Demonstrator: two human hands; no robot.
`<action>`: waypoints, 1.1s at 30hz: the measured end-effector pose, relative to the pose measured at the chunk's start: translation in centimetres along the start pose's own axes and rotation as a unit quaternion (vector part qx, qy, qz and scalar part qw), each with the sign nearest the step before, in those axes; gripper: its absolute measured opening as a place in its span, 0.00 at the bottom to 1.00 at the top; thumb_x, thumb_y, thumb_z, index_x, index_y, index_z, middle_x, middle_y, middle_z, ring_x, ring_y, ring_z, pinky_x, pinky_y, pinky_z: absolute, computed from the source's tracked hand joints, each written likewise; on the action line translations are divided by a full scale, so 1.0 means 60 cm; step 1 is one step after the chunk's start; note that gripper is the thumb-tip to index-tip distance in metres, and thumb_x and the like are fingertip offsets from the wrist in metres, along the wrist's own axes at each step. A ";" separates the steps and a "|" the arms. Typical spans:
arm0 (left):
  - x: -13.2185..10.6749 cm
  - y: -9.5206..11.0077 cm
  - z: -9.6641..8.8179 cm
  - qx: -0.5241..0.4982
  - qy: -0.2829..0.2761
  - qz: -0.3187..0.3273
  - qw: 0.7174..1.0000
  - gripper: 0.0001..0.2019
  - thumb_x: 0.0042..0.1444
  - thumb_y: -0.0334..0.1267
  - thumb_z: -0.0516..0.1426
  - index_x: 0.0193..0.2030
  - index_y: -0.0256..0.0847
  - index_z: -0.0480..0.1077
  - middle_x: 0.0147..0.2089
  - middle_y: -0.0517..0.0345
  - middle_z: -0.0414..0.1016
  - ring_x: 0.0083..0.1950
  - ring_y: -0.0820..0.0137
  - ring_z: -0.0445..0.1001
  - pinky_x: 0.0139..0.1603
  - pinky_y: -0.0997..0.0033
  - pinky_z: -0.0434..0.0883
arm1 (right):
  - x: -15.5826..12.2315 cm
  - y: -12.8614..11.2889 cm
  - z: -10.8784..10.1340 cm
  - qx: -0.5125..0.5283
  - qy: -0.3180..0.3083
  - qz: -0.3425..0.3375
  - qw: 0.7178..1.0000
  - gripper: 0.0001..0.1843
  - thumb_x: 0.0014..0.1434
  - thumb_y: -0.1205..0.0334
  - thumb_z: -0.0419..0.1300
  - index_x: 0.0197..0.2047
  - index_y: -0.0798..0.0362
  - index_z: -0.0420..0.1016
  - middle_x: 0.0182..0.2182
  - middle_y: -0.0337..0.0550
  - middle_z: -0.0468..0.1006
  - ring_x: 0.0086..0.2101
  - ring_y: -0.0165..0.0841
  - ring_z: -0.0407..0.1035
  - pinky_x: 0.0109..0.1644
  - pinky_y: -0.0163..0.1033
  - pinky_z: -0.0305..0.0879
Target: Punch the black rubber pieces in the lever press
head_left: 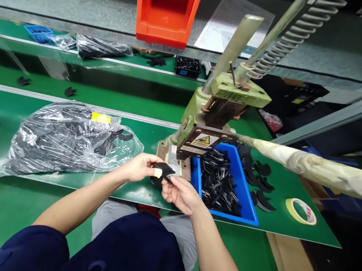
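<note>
Holding one black curved piece (163, 168) in both hands, just above the tabletop's (132, 193) front edge, about mid-width. Left hand (138, 168) is closed on it, thumb and fingers pinching its left side; yellow finger cot (158, 173) on one fingertip. Right hand (181, 194) is closed too, fingertips pinching the piece's lower right edge. Can't tell if something small sits between the right fingers and the piece.

Around it:
- Green hand press (209, 112) directly behind the hands, base touching the blue tray. Its cloth-wrapped lever (314, 168) sticks out over the right edge, above the tray and loose parts. Return spring (281, 46) runs up to the right.
- Blue tray (246, 197) just beside the right hand, toward the right edge, full of small black parts (217, 186).
- Loose black curved pieces (260, 184) lie on the tabletop right of the tray.
- Tape roll (301, 211) flat near the front right corner.
- Clear plastic bag (66, 137) of black pieces takes up the left part, its open end near the left hand.
- Red bin (167, 8) on the shelf behind, well apart.

Press base and tray crowd the space behind and right of the hands.
</note>
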State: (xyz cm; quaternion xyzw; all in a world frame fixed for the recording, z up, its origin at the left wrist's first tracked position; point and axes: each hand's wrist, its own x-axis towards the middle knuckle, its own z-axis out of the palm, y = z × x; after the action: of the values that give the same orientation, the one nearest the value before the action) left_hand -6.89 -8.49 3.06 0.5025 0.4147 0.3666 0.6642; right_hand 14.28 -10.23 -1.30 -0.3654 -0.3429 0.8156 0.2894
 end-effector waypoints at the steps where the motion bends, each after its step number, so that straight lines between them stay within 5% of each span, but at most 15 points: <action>1: -0.003 0.005 0.001 0.022 -0.020 0.010 1.000 0.14 0.46 0.36 0.69 0.41 0.38 0.81 0.38 0.52 0.82 0.37 0.67 0.78 0.41 0.71 0.73 | -0.003 0.002 0.000 0.013 -0.025 0.025 0.999 0.22 0.54 0.46 0.67 0.36 0.59 0.76 0.21 0.41 0.73 0.23 0.28 0.68 0.24 0.32 0.59; 9: -0.011 0.026 0.005 0.185 -0.095 0.118 0.971 0.12 0.54 0.35 0.63 0.45 0.43 0.82 0.40 0.54 0.82 0.39 0.65 0.78 0.41 0.74 0.72 | -0.025 0.043 0.005 0.072 -0.084 0.064 0.992 0.22 0.51 0.45 0.70 0.34 0.55 0.71 0.19 0.30 0.61 0.20 0.20 0.56 0.22 0.29 0.48; 12: -0.012 0.031 0.013 0.242 -0.107 0.176 0.948 0.10 0.54 0.32 0.63 0.42 0.43 0.83 0.39 0.53 0.80 0.40 0.66 0.77 0.43 0.74 0.71 | -0.030 0.049 0.008 0.065 -0.076 0.053 0.994 0.21 0.51 0.46 0.70 0.37 0.54 0.72 0.22 0.32 0.64 0.21 0.20 0.56 0.22 0.29 0.45; 17: -0.024 0.056 0.028 0.294 -0.191 0.234 0.907 0.09 0.59 0.31 0.60 0.44 0.39 0.81 0.42 0.51 0.79 0.43 0.67 0.76 0.46 0.74 0.70 | -0.049 0.059 0.026 0.039 -0.039 -0.005 0.998 0.21 0.52 0.47 0.71 0.38 0.55 0.74 0.24 0.35 0.68 0.20 0.19 0.53 0.23 0.31 0.43; 22: -0.041 0.086 0.042 0.351 -0.182 0.222 0.891 0.11 0.58 0.27 0.58 0.42 0.42 0.81 0.43 0.53 0.80 0.44 0.68 0.76 0.45 0.75 0.70 | -0.059 0.074 0.051 0.030 0.020 -0.083 0.996 0.16 0.56 0.50 0.68 0.34 0.55 0.73 0.24 0.35 0.67 0.22 0.20 0.51 0.24 0.32 0.44; 26: -0.034 0.077 0.034 0.298 -0.155 0.187 0.923 0.10 0.55 0.28 0.61 0.42 0.40 0.79 0.43 0.53 0.80 0.44 0.68 0.76 0.44 0.74 0.70 | -0.056 0.066 0.056 0.045 0.002 -0.062 0.997 0.20 0.54 0.45 0.68 0.35 0.53 0.73 0.21 0.32 0.62 0.19 0.20 0.47 0.21 0.32 0.43; 29: -0.024 0.053 0.021 0.177 -0.098 0.085 0.976 0.10 0.55 0.35 0.63 0.44 0.35 0.77 0.36 0.55 0.79 0.35 0.71 0.74 0.37 0.75 0.70 | -0.049 0.049 0.049 0.052 -0.014 -0.039 0.998 0.21 0.52 0.42 0.68 0.35 0.52 0.73 0.20 0.28 0.55 0.18 0.19 0.42 0.19 0.31 0.41; 33: -0.019 0.029 0.008 0.070 -0.055 -0.010 0.996 0.14 0.50 0.39 0.67 0.41 0.34 0.75 0.30 0.59 0.76 0.28 0.75 0.71 0.32 0.77 0.68 | -0.035 0.041 0.036 0.018 -0.009 -0.031 0.999 0.24 0.52 0.39 0.66 0.36 0.52 0.75 0.19 0.29 0.55 0.17 0.20 0.44 0.18 0.31 0.43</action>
State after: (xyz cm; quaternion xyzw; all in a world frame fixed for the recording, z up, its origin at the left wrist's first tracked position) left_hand -7.02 -9.33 5.02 0.5629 0.4070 0.3018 0.6530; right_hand 13.23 -14.00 -1.31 -0.3416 -0.3421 0.8157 0.3178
